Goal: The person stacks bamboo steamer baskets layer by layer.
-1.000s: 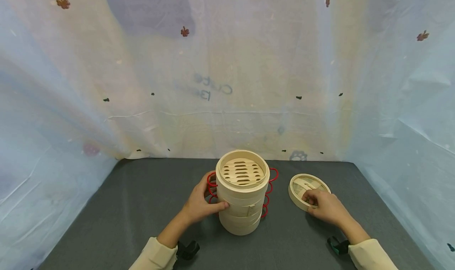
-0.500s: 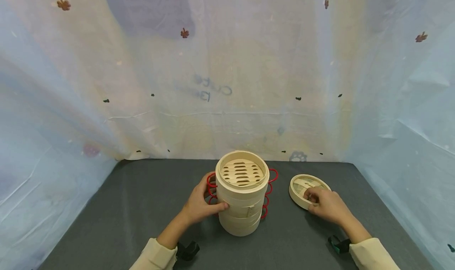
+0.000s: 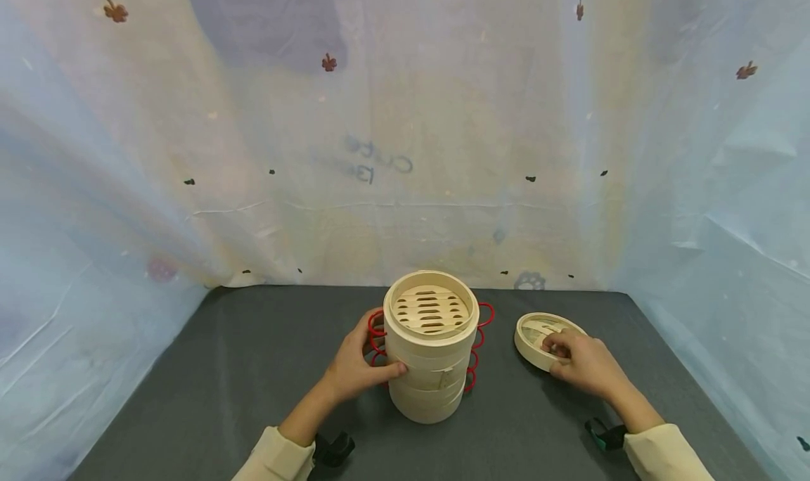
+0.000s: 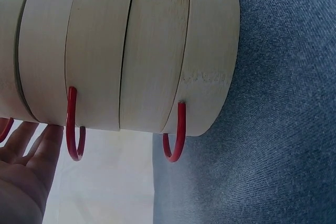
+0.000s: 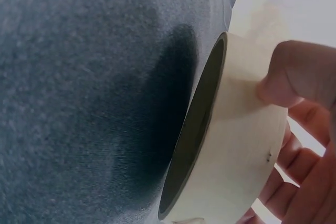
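A stack of bamboo steamer baskets stands mid-table, its top basket uncovered so the slatted floor shows. Red wire handles stick out on both sides. My left hand holds the stack's left wall, thumb across the front and fingers behind. The left wrist view has the stack, its red loops and my fingers against it. To the right, my right hand grips the round bamboo lid. The right wrist view shows the lid tilted up off the table, thumb on its rim.
The table is covered by a dark grey cloth. A pale, wrinkled curtain closes in the back and both sides. Wrist straps show on both sleeves near the front edge.
My right hand has tipped the lid up from lying flat and drawn it slightly away from me. The left hand and the stack have stayed put.
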### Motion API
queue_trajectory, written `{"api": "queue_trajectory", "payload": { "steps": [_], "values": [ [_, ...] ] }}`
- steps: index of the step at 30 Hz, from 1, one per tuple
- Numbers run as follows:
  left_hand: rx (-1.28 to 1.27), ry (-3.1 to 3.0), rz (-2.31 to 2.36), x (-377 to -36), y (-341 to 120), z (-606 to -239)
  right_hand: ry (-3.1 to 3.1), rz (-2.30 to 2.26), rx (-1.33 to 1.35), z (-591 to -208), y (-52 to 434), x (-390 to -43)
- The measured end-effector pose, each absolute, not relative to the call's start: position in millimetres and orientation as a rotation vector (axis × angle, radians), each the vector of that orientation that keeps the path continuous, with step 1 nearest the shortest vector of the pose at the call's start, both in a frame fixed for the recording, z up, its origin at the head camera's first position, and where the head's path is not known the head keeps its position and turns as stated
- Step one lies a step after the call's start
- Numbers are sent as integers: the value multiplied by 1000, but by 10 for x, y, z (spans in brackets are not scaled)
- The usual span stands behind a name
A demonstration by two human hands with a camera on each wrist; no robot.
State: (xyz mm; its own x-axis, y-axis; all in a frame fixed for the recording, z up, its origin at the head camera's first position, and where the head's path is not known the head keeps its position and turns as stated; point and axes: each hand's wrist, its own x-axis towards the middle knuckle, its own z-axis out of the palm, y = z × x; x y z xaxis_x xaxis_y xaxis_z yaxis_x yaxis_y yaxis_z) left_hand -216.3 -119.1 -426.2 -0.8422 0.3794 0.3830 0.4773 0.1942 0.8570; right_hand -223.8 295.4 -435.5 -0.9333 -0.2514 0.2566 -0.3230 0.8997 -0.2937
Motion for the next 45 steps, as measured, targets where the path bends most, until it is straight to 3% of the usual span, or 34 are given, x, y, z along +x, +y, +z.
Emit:
{"api": "queue_trajectory", "payload": {
  "steps": [45],
  "values": [
    [-864,-2348,-1755,-2173,-1203,-4290,-2663,560,541,-3644,2644,-2304]
  ]
}}
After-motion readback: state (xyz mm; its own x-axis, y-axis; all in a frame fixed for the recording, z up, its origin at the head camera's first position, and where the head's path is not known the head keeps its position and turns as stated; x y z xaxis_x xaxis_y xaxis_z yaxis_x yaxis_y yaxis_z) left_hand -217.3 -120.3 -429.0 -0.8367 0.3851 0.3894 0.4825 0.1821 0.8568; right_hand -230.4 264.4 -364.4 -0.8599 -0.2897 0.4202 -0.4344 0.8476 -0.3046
